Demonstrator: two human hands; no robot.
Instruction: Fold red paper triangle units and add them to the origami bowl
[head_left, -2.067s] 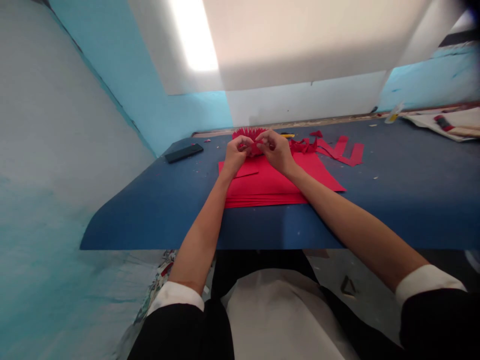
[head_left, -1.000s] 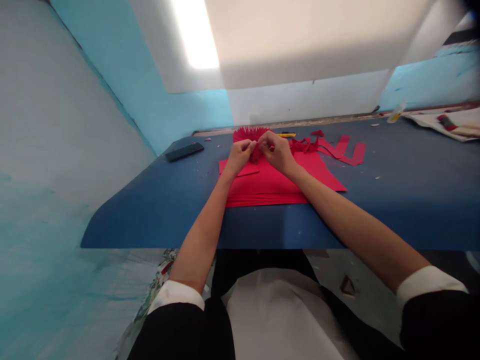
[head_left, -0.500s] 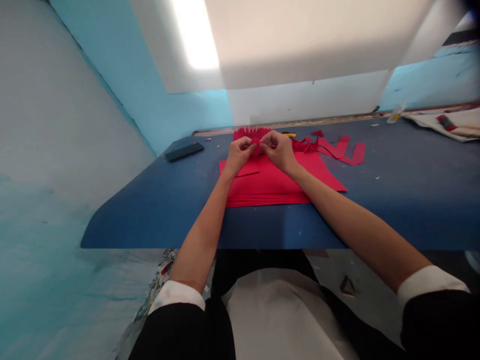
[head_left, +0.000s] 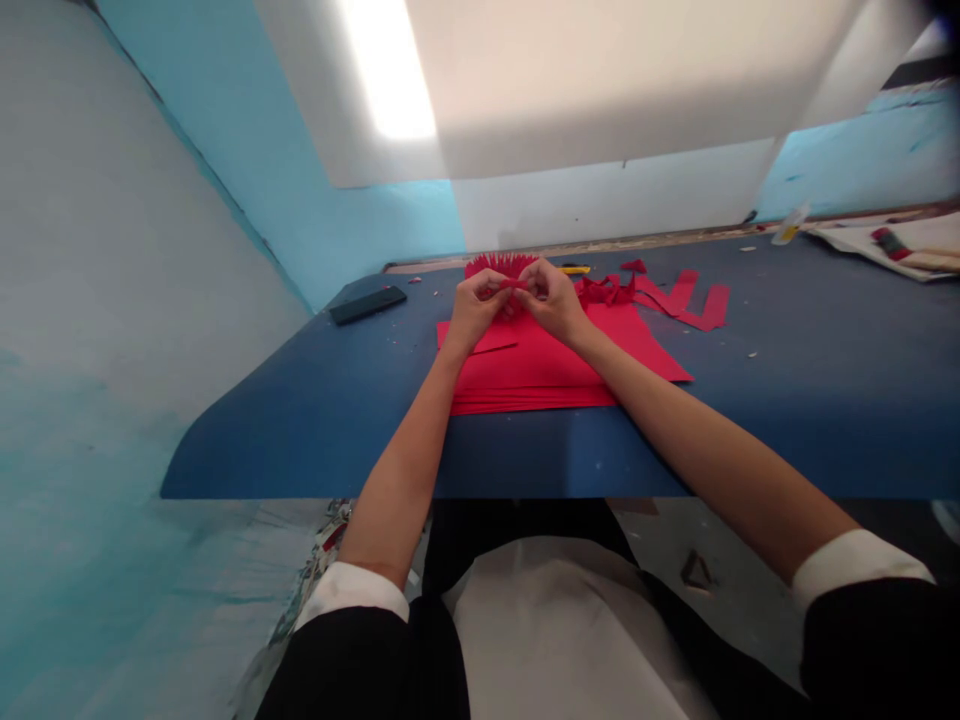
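A small piece of red paper (head_left: 514,284) is pinched between my two hands. My left hand (head_left: 478,303) grips its left end with thumb and fingers, and my right hand (head_left: 553,300) grips its right end. Just behind them stands a red fringed paper piece (head_left: 501,264) with pointed tips, partly covered by my fingers. Below my hands lies a stack of red sheets (head_left: 540,372). A smaller red piece (head_left: 480,338) rests on the stack's left side, under my left wrist.
Red paper strips (head_left: 694,300) and crumpled red scraps (head_left: 607,290) lie to the right, near a yellow cutter (head_left: 575,269). A dark phone (head_left: 367,305) lies on the left of the blue table (head_left: 300,420). A glue bottle (head_left: 790,224) stands at the back right.
The red piece between my fingers has turned from a rounded face to a narrow, flatter band. My fingertips have shifted slightly around it; the things on the table stay put.
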